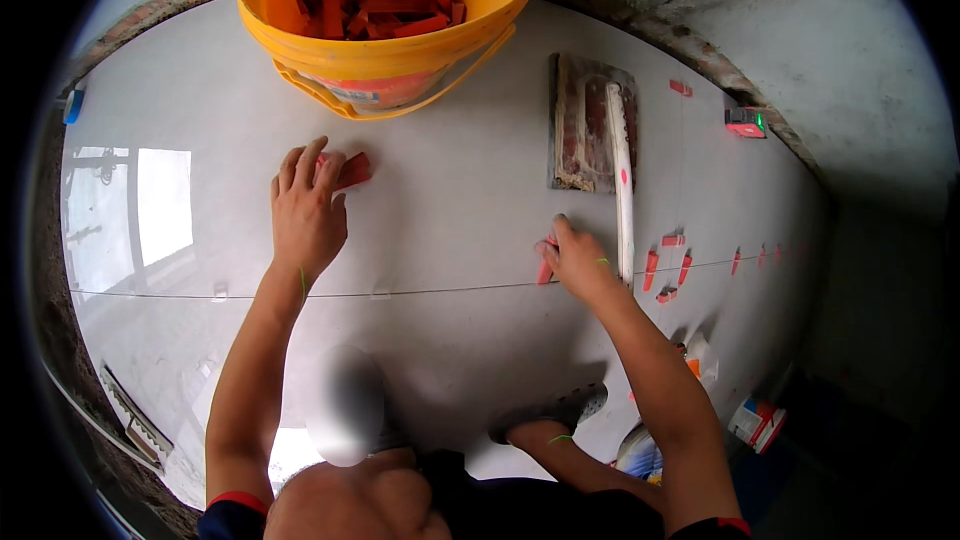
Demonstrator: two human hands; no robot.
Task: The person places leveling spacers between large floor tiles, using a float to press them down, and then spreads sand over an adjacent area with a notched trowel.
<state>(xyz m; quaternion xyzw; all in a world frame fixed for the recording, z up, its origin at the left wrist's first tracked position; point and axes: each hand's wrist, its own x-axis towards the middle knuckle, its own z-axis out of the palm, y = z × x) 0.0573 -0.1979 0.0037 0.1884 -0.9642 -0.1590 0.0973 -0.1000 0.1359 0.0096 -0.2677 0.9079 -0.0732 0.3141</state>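
Note:
Two large pale, glossy tiles [450, 190] meet along a thin joint. My left hand [308, 202] rests on the far tile, its fingers bent round red plastic tile-levelling wedges [352, 171] that partly show beside the fingertips. Farther right, just above the joint, my right hand [580, 258] pinches another red levelling wedge [545, 268] near the tile surface. Beyond my left hand stands a yellow bucket [400, 60] with a heap of red wedges [385, 10] in it. Small pale clips [380, 293] stick up from the joint.
A dirty brown rectangular board [580, 130] lies beyond my right hand, with a long white bar [622, 190] across it. Several red wedges [652, 268] sit farther right. A red device [745, 122] glows green by the wall. A notched trowel [135, 420] lies lower left.

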